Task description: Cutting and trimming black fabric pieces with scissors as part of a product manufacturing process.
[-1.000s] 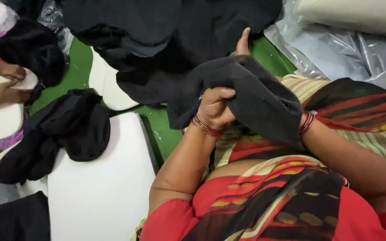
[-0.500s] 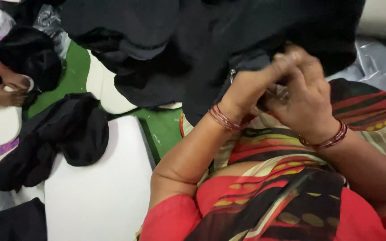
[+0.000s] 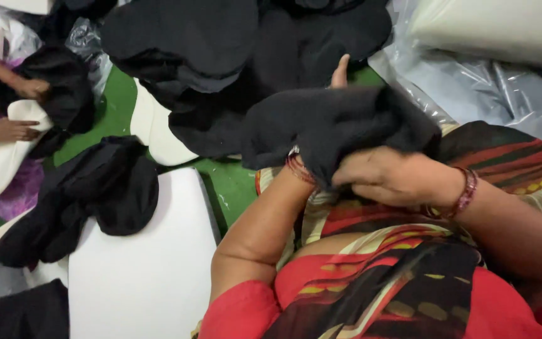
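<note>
Both hands work one black cloth cover, held over the lap. The right hand pinches its lower edge with closed fingers; the left hand is buried inside, only a thumb showing, so its grip cannot be told. Advisable: keep the fabric taut, seams aligned. Room is tight: a black cloth heap ahead, a white foam pad left, plastic sheeting right.

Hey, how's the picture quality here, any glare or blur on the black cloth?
Head view: soft, even light; glare streaks on the clear plastic sheet; the black cloth over the left hand loses its folds in darkness; right hand slightly soft.
</note>
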